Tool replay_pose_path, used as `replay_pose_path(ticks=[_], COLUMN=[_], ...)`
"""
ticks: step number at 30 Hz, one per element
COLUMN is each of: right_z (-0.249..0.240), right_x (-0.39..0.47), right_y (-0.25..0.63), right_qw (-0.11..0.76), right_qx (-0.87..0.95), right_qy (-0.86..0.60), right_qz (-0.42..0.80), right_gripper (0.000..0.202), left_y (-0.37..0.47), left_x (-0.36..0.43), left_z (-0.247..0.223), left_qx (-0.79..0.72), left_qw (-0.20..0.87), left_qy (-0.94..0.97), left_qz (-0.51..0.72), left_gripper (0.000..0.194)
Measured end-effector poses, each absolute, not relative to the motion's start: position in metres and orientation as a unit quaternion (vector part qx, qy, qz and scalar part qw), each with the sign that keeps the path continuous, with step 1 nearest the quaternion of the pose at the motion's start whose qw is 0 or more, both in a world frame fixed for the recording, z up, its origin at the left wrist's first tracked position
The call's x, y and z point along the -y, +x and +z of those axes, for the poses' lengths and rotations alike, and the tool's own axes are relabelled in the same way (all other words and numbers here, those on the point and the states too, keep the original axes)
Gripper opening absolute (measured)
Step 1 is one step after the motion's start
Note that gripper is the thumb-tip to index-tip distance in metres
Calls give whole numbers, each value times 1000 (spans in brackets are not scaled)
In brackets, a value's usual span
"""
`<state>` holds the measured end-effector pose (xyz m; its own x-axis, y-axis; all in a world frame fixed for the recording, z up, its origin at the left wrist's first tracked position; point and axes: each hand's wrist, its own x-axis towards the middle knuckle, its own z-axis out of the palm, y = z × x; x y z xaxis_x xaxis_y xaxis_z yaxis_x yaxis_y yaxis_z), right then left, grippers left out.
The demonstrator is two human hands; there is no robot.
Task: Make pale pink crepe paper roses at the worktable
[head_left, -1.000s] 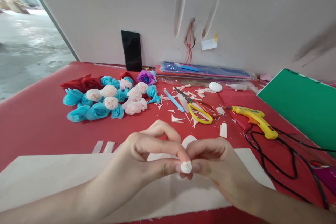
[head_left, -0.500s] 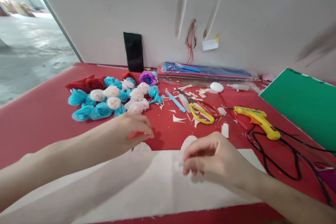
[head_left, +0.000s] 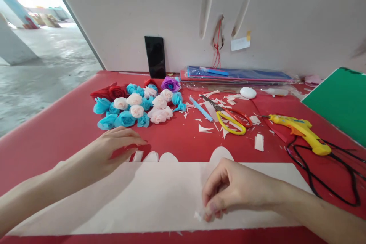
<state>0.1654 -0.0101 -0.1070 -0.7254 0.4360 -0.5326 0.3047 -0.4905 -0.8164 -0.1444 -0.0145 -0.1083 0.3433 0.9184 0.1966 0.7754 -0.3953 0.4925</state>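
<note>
A wide pale paper sheet (head_left: 160, 194) lies along the front of the red table. My right hand (head_left: 221, 194), fingers pinched, holds a small white scrap (head_left: 198, 215) over the sheet's right half. Open, with its fingers stretched to the right, my left hand (head_left: 120, 145) is above the sheet's back edge, close to some small white paper pieces (head_left: 138, 156). Rounded white paper shapes (head_left: 168, 157) stick out from behind that edge, one of them (head_left: 221, 154) just behind my right hand.
Blue, white, red and purple paper flowers (head_left: 134, 110) are grouped at back left. Scissors (head_left: 231, 122), a blue pen (head_left: 201, 108), scraps and a yellow glue gun (head_left: 300, 129) with black cable lie at right. A phone (head_left: 156, 57) leans on the wall; a green board (head_left: 340, 103) stands far right.
My right hand has moved down toward the front of the sheet. My left hand has moved left, uncovering more white pieces. The view has shifted slightly left.
</note>
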Motion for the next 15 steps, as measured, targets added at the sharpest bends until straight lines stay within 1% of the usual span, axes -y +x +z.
replay_pose_path(ticks=[3, 7, 11, 15], right_z=[-104, -104, -104, -104], right_x=[10, 10, 10, 9], right_y=[164, 165, 167, 167], right_qw=[36, 26, 19, 16], right_qx=[499, 493, 504, 508], right_qy=[-378, -392, -390, -390], right_qz=[779, 777, 770, 768], right_gripper=[7, 6, 5, 6], left_y=[-149, -142, -129, -126], left_x=[16, 18, 21, 22], left_z=[-113, -121, -125, -123], left_qx=[-520, -513, -517, -523], left_qw=[152, 137, 123, 134], left_qy=[812, 819, 815, 806], left_qz=[219, 218, 231, 242], left_gripper=[37, 27, 25, 20])
